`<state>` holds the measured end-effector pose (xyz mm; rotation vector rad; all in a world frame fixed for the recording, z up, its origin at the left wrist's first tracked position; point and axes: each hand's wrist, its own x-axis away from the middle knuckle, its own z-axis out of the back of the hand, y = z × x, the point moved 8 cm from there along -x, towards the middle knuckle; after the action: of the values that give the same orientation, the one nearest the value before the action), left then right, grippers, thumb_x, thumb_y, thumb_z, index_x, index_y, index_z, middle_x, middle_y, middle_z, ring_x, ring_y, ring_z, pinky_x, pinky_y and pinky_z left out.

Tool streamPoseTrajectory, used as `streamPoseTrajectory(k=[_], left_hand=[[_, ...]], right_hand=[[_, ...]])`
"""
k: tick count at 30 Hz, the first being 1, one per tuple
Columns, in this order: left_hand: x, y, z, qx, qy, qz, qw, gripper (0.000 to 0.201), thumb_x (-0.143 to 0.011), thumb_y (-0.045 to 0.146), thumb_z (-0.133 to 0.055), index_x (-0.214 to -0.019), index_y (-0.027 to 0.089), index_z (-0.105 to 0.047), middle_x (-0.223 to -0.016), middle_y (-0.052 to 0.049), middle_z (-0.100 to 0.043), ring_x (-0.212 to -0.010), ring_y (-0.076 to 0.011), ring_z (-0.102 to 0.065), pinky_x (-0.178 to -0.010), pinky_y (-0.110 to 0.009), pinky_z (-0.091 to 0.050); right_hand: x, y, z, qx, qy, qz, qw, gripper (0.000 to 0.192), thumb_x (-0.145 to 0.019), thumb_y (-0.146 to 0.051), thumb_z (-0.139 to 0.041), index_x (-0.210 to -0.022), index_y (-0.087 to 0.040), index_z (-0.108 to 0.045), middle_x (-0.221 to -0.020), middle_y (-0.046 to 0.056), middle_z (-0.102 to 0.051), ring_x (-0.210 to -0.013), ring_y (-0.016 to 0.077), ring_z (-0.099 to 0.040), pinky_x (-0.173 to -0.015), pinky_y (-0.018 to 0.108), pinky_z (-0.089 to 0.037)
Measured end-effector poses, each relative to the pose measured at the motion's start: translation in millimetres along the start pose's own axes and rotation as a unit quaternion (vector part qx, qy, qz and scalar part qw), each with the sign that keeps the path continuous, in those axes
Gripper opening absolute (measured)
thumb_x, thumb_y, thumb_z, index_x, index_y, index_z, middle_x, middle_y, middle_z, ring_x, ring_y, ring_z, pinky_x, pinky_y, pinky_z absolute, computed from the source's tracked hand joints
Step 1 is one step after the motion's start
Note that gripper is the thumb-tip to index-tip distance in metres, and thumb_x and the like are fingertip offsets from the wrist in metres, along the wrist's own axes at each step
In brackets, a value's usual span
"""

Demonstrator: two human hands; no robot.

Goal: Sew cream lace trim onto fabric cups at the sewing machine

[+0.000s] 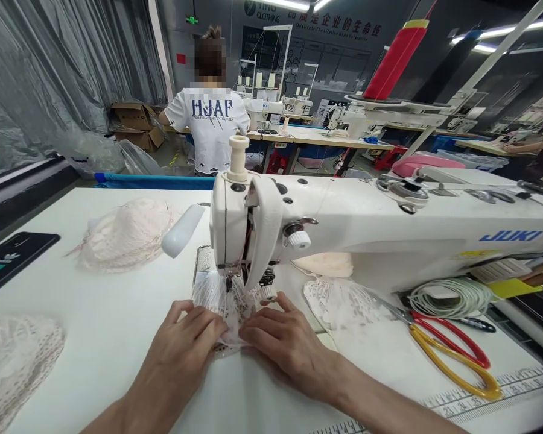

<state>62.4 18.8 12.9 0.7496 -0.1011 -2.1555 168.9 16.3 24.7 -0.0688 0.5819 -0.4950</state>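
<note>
I am pressing my left hand (185, 343) and my right hand (283, 343) flat on a small piece of white lace (226, 301) that is lying on the bed of the white sewing machine (344, 229), right under its needle and presser foot. Neither hand is clenching: the fingers of both are lying stretched out and relaxed, their tips pinning the lace to the table (117, 313) from either side, with the fingertips nearly meeting in front of the foot. I am keeping my left hand on the near left edge of the lace and my right hand on its near right edge, thumb pointing toward the machine. Just to the right of my right hand, more lace pieces (339, 298) are lying under the machine's arm, and beyond them a pair of scissors with red and yellow handles (452, 352) is resting on the table beside a coil of white cord (452, 296). To my left, a heap of pale lace cups (124, 235) is sitting well apart from my hands, and a dark phone (13, 259) is lying near the table's left edge. A person in a white printed shirt (210, 126) is standing at another table behind the machine, facing away.
</note>
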Motion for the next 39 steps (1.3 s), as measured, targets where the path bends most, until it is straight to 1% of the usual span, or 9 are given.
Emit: streamPoseTrajectory(k=[3,5,9,13,19,24,30,35,39], left_hand=[[-2.6,5.9,1.0,-0.043,0.01,-0.023,0.999,0.033,-0.091,0.002,-0.028,-0.081,0.019,-0.056,-0.07,0.001,-0.061,-0.066,-0.014,-0.056,-0.075,-0.033,-0.032],[-2.9,9.1,-0.2,-0.053,0.005,-0.027,0.998,0.032,-0.091,0.004,-0.03,-0.079,0.019,-0.056,-0.071,0.0,-0.061,-0.067,-0.0147,-0.056,-0.075,-0.033,-0.032],[-0.5,9.0,-0.7,-0.033,0.001,0.002,0.999,0.03,-0.093,0.011,-0.034,-0.079,0.02,-0.058,-0.076,0.0,-0.063,-0.072,-0.015,-0.058,-0.076,-0.034,-0.029],[2.6,7.3,1.4,-0.009,0.011,0.024,1.0,0.027,-0.095,0.017,-0.036,-0.081,0.022,-0.059,-0.084,0.0,-0.064,-0.079,-0.0148,-0.059,-0.078,-0.034,-0.026],[9.4,3.9,-3.0,0.011,0.004,0.035,0.999,0.02,-0.09,0.012,-0.046,-0.082,0.024,-0.06,-0.091,0.003,-0.065,-0.089,-0.016,-0.06,-0.08,-0.036,-0.025],[14.8,7.0,-7.6,-0.01,-0.009,0.003,1.0,0.026,-0.092,0.009,-0.04,-0.087,0.023,-0.061,-0.095,0.001,-0.067,-0.096,-0.0167,-0.059,-0.082,-0.036,-0.03],[15.8,11.8,-7.9,-0.048,-0.018,-0.021,0.998,0.024,-0.09,0.011,-0.044,-0.088,0.027,-0.063,-0.094,0.002,-0.069,-0.092,-0.0174,-0.062,-0.08,-0.036,-0.04],[17.8,17.2,-5.9,-0.081,0.011,-0.054,0.995,0.025,-0.09,0.007,-0.044,-0.087,0.023,-0.063,-0.094,0.0,-0.069,-0.093,-0.0168,-0.062,-0.084,-0.037,-0.04],[22.3,20.4,-7.6,-0.112,0.031,-0.085,0.99,0.023,-0.09,0.004,-0.044,-0.085,0.017,-0.062,-0.094,-0.003,-0.07,-0.092,-0.0175,-0.062,-0.084,-0.039,-0.039]], right_hand=[[0.1,2.9,-0.1,0.01,-0.002,-0.016,1.0,0.022,-0.093,-0.009,-0.035,-0.085,-0.014,-0.055,-0.073,0.002,-0.065,-0.066,0.0107,-0.055,-0.079,0.031,-0.032],[-0.3,2.3,0.1,0.015,-0.004,-0.01,1.0,0.025,-0.092,-0.006,-0.034,-0.085,-0.015,-0.056,-0.072,0.001,-0.064,-0.066,0.0102,-0.055,-0.079,0.031,-0.032],[-0.6,-2.2,-1.1,0.032,-0.027,0.023,0.999,0.025,-0.094,-0.008,-0.037,-0.084,-0.016,-0.058,-0.076,-0.001,-0.065,-0.072,0.0105,-0.055,-0.079,0.032,-0.03],[0.5,-2.8,-3.2,0.039,-0.06,0.032,0.997,0.022,-0.094,-0.013,-0.042,-0.08,-0.018,-0.058,-0.085,0.0,-0.065,-0.079,0.0118,-0.054,-0.078,0.033,-0.029],[3.5,-0.7,-4.6,0.034,-0.074,0.027,0.996,0.022,-0.094,-0.012,-0.042,-0.078,-0.017,-0.058,-0.089,0.0,-0.065,-0.082,0.0125,-0.053,-0.078,0.033,-0.03],[4.8,-0.8,-9.1,0.023,-0.098,0.032,0.994,0.021,-0.093,-0.012,-0.043,-0.08,-0.016,-0.059,-0.092,0.002,-0.064,-0.087,0.0133,-0.053,-0.081,0.032,-0.033],[4.9,-2.5,-8.0,0.025,-0.095,0.042,0.994,0.018,-0.094,-0.015,-0.043,-0.09,-0.017,-0.06,-0.091,0.002,-0.066,-0.084,0.0132,-0.054,-0.081,0.033,-0.035],[5.0,-3.3,-8.0,0.023,-0.093,0.04,0.995,0.019,-0.095,-0.015,-0.042,-0.092,-0.017,-0.06,-0.092,0.002,-0.066,-0.084,0.013,-0.055,-0.081,0.034,-0.034],[5.4,-2.2,-9.7,0.018,-0.097,0.033,0.995,0.017,-0.094,-0.014,-0.043,-0.091,-0.017,-0.06,-0.101,0.002,-0.065,-0.089,0.0136,-0.055,-0.08,0.033,-0.035]])
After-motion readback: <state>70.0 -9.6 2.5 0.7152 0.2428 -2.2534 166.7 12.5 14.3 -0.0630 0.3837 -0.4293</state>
